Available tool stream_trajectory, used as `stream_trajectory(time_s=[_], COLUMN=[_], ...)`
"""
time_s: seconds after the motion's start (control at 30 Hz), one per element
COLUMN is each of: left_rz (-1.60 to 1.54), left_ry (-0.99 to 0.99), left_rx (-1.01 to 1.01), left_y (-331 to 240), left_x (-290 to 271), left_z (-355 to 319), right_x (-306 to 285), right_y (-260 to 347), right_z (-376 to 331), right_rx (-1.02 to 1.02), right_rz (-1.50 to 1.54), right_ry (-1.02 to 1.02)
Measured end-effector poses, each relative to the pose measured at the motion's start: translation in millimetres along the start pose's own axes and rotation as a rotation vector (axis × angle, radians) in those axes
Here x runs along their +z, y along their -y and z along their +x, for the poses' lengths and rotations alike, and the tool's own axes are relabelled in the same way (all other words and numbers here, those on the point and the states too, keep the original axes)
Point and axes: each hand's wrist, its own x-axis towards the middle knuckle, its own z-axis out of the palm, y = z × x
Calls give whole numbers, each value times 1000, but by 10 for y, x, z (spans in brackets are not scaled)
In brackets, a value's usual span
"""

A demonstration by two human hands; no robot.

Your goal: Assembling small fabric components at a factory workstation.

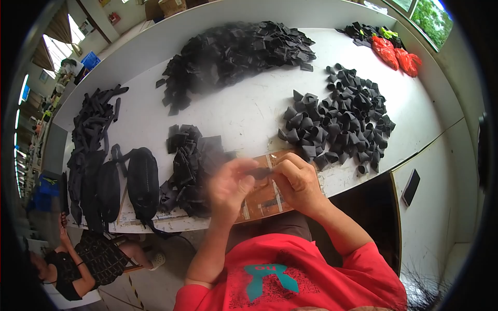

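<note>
White table point(249, 111). Big heap of flat black pieces point(244, 52) at far side, curled black pieces point(345, 116) to right. Brown board point(262, 201) at near edge. Right hand point(298, 181) pinches small black piece point(260, 173) above board; left hand point(226, 187) at its other end, blurred, can't tell if clamped.

Red plastic bags point(385, 53) (and a phone point(411, 187))
</note>
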Motion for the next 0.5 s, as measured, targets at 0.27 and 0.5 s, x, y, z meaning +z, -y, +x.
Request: stream_trajectory(time_s=[0.27,0.5], left_rz=[685,681], left_ry=[69,101], left_rx=[417,494], left_y=[-152,-105], left_x=[0,19], left_z=[146,127], right_x=[-46,49], right_y=[126,4], right_z=[98,43], right_rx=[112,53], right_rz=[107,165], right_ry=[127,18])
